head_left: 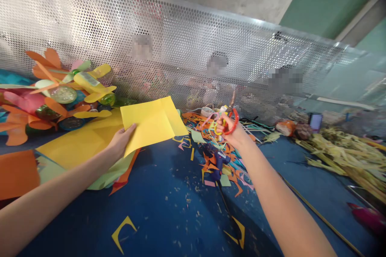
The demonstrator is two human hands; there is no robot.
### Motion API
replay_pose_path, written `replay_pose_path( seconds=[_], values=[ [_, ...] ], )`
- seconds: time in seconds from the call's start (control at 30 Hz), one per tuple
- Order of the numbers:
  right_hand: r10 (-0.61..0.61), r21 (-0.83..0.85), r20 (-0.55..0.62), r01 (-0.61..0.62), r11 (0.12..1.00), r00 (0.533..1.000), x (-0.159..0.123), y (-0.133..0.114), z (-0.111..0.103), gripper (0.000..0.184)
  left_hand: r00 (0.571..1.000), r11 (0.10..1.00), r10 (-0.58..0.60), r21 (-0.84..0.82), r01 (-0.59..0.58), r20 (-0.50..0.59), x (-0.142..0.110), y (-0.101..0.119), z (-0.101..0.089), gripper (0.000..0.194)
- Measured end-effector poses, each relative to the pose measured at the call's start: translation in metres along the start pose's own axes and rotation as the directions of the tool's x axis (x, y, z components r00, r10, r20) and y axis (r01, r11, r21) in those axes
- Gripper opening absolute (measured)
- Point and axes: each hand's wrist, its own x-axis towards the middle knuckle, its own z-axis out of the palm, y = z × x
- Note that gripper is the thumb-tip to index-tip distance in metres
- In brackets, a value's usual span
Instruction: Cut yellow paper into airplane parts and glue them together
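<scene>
My left hand (122, 140) grips the lower left edge of a folded yellow paper sheet (150, 122), thumb on top, held above the blue table (169, 217). Opposite it, my right hand (227, 126) is closed on a pair of scissors (232, 122) with red and yellow handles. Their blades point up, apart from the paper. More yellow paper (87, 142) lies beneath my left hand, over pale green sheets (114, 174). Below my right hand, a dark blue glue gun (219, 164) rests among colourful paper scraps (211, 140).
Paper flowers with plastic bottle parts (63, 92) are heaped at the left. Dried husks (340, 148) lie at the right. A perforated metal screen (187, 44) stands along the back, with people behind it. Yellow offcuts (123, 231) lie near the front; a cord (224, 196) trails from the glue gun.
</scene>
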Motion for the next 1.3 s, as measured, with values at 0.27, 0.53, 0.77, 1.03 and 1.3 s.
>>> replay_pose_path(
  seconds=[0.27, 0.53, 0.77, 1.03, 1.3],
  values=[
    [0.071, -0.040, 0.076, -0.068, 0.997, 0.995, -0.011, -0.001, 0.003, 0.034, 0.966, 0.985, -0.168, 0.002, 0.171, 0.198, -0.010, 0.004, 0.004, 0.027],
    [0.073, -0.021, 0.165, -0.070, 0.997, 0.984, -0.015, 0.011, 0.001, 0.038, 0.871, 0.933, -0.273, 0.332, 0.136, 0.410, -0.017, -0.002, 0.006, 0.033],
    [0.139, -0.036, 0.250, -0.134, 0.990, 0.958, -0.017, 0.015, 0.002, 0.033, 0.793, 0.508, 0.326, 0.612, -0.606, 0.515, -0.028, 0.004, 0.021, 0.074],
    [0.179, -0.104, 0.329, -0.153, 0.983, 0.927, -0.024, 0.016, 0.015, 0.032, 0.742, 0.869, -0.061, 0.401, -0.290, 0.668, -0.026, -0.011, 0.122, 0.042],
    [0.176, -0.158, 0.310, -0.132, 0.979, 0.934, -0.025, 0.016, 0.011, 0.031, 0.663, 0.897, -0.155, 0.385, -0.216, 0.733, -0.017, -0.018, 0.152, 0.007]
  ],
)
